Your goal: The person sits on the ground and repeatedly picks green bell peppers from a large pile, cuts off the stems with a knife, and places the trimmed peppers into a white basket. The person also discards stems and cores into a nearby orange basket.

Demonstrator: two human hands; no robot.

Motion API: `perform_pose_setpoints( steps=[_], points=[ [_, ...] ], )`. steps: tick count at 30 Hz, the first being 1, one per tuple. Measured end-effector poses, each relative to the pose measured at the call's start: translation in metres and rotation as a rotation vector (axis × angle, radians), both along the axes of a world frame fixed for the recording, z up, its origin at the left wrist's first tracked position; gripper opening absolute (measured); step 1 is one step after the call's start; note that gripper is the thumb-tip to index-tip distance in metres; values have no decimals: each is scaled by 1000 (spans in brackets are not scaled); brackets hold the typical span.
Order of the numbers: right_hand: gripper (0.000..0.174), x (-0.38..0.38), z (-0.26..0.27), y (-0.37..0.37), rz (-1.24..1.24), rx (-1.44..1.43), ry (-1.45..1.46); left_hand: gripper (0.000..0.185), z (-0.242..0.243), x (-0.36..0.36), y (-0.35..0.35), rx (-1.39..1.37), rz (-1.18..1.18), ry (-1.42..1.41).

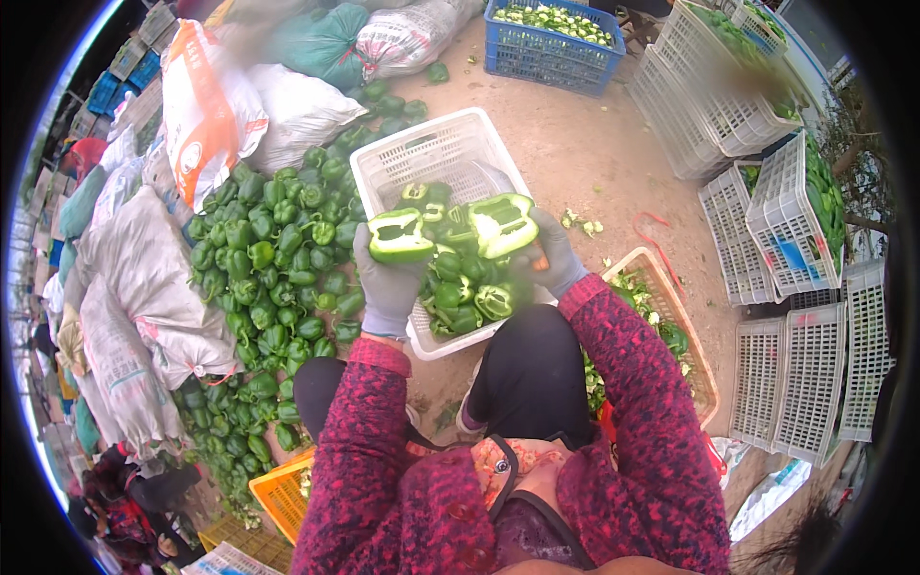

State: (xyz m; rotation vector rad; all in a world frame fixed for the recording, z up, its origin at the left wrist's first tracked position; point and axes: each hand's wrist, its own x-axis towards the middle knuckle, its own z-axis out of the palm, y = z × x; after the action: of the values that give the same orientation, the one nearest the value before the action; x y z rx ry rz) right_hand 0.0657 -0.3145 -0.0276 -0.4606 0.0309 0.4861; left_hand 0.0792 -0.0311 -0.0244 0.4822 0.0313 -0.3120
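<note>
My left hand [390, 282], in a grey glove, holds a halved green bell pepper [399, 236] with its hollow inside facing up. In my right hand [550, 253], gloved too, is another halved green bell pepper [503, 224], its pale inner wall showing. Something orange, which I cannot make out fully, shows by the right fingers. Both hands are over a white plastic crate [438, 144] that stands between and beyond my knees. Whole and cut green peppers [460, 298] lie in its near part, and part of its far floor is bare.
A large heap of whole green peppers [280, 244] lies to the left, with woven sacks [151, 273] behind it. A blue crate [553, 61] of cut pieces stands ahead. An orange-rimmed crate [701, 366] of scraps is at my right, stacked white crates [808, 374] farther right. A person [129, 503] is at lower left.
</note>
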Motion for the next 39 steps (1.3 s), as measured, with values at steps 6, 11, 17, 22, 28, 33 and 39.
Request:
perform_pose_setpoints(
  steps=[6, 11, 17, 22, 28, 33, 39],
  points=[
    [52, -2, 5, -33, -34, -49, -12, 58, -36, 4, -5, 982, -113, -141],
    [52, -2, 19, -21, 15, -218, -111, 73, 15, -6, -41, 1391, 41, -405],
    [65, -15, 69, 5, 16, -849, -283, 40, 27, -8, -99, 1084, -98, -159],
    [80, -35, 89, 23, -128, -1638, -467, 25, -12, -1, -111, 1078, 194, -46],
    [67, -38, 88, 13, -156, -1500, -346, 23, 2, -7, -113, 1026, 143, -130],
    [38, -17, 89, -30, -165, -920, -136, 25, 43, -22, -109, 949, 52, -138],
    [33, -8, 58, -39, -296, -642, -39, 37, 113, -23, 8, 1748, 427, -1134]
  ],
)
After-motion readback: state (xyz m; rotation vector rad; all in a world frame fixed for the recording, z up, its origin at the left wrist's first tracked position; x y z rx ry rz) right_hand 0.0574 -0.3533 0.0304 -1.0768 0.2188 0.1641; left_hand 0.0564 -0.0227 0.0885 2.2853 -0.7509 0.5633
